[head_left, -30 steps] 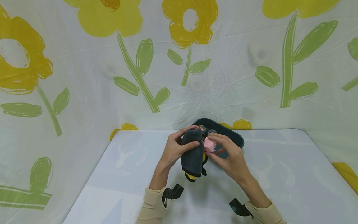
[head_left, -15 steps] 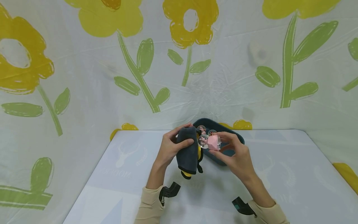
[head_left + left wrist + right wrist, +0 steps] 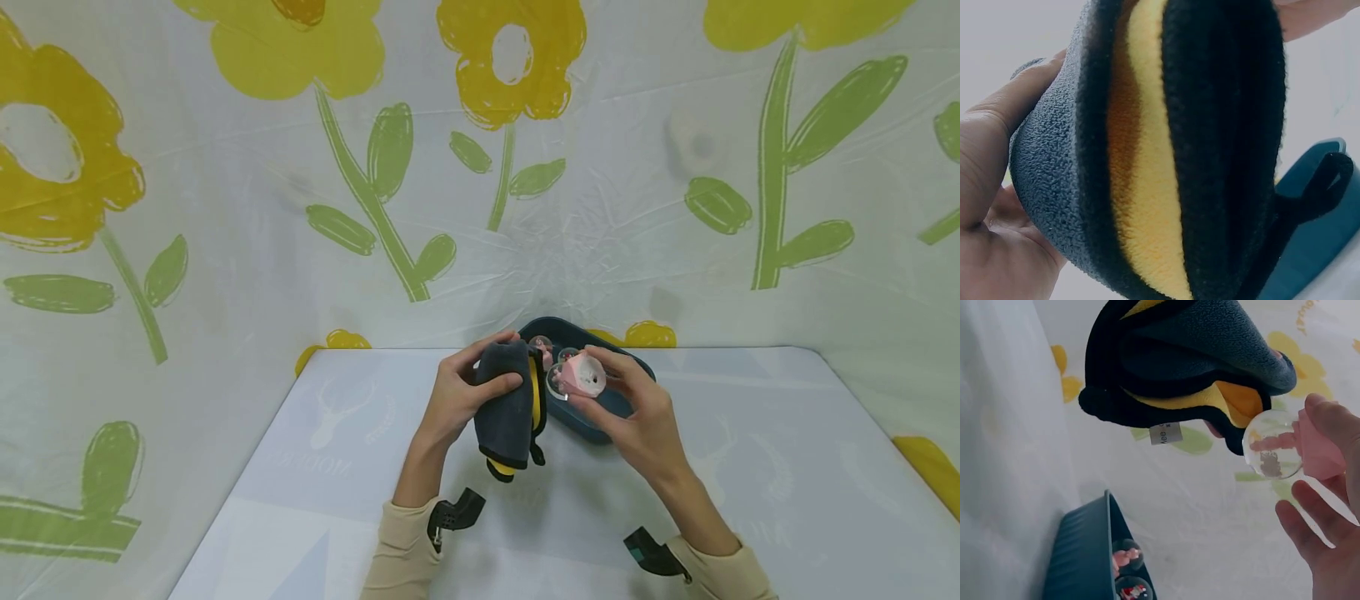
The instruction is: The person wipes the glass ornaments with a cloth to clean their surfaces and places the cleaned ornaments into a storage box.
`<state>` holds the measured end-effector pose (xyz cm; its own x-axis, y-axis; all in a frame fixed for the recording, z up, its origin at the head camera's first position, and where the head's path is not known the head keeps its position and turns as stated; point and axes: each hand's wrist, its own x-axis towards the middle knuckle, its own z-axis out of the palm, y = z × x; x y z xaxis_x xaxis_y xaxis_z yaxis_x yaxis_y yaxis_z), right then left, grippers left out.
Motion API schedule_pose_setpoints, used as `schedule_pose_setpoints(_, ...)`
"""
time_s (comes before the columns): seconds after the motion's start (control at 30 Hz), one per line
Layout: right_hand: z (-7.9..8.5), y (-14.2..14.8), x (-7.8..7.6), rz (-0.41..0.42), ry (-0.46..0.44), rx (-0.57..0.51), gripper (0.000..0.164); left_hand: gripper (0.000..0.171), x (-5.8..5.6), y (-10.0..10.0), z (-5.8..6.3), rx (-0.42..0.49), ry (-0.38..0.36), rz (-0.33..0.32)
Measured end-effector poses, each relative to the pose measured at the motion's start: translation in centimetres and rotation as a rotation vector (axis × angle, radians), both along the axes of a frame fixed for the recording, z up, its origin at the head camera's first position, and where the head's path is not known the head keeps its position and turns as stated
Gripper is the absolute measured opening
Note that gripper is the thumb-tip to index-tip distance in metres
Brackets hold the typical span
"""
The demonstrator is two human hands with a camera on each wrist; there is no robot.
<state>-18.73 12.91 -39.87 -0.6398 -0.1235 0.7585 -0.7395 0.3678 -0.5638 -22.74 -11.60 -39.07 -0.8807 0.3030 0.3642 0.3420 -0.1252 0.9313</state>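
My left hand (image 3: 453,400) grips a folded cleaning cloth (image 3: 501,408), thumb across its front. The cloth is grey-blue outside and yellow inside, with black edging; the left wrist view shows its layered folds and a black loop (image 3: 1329,187). A small snow globe (image 3: 581,377) with a pink faceted base is pinched by its base between the thumb and fingers of my right hand (image 3: 643,417). Its white underside faces the head camera. In the right wrist view its clear dome (image 3: 1272,445), with pink and grey figures inside, points toward the cloth, at or very near the cloth's edge.
Behind the hands, at the table's far edge, stands a dark blue plastic bin (image 3: 577,423). Inside it are two more snow globes, one with a pink figure (image 3: 1125,556) and one with a red-and-white figure (image 3: 1134,590). A flower-printed sheet (image 3: 600,208) hangs behind the pale table (image 3: 337,500).
Both hands first shifted apart, the cloth going left and the snow globe right, off the cloth. The globe has since turned so that its white underside shows to the head camera.
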Motion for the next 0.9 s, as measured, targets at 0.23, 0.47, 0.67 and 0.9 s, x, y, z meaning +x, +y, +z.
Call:
schedule_pose_setpoints(0.23,-0.21,0.26,-0.01,0.005,-0.101,-0.07,0.07,0.055,-0.05,0.04,-0.06,-0.005,0.009,-0.004)
schedule_pose_setpoints(0.47,-0.09,0.34,-0.01,0.024,-0.134,-0.105,0.061,0.054,-0.06,0.15,-0.02,0.002,0.009,-0.012)
schedule_pose_setpoints(0.67,-0.05,0.35,0.04,0.053,-0.194,-0.097,0.062,0.054,-0.07,0.25,-0.06,-0.01,0.005,-0.009)
schedule_pose_setpoints(0.9,0.04,0.17,0.28,0.039,-0.246,-0.105,0.066,0.055,-0.15,0.31,-0.14,-0.01,0.01,-0.014)
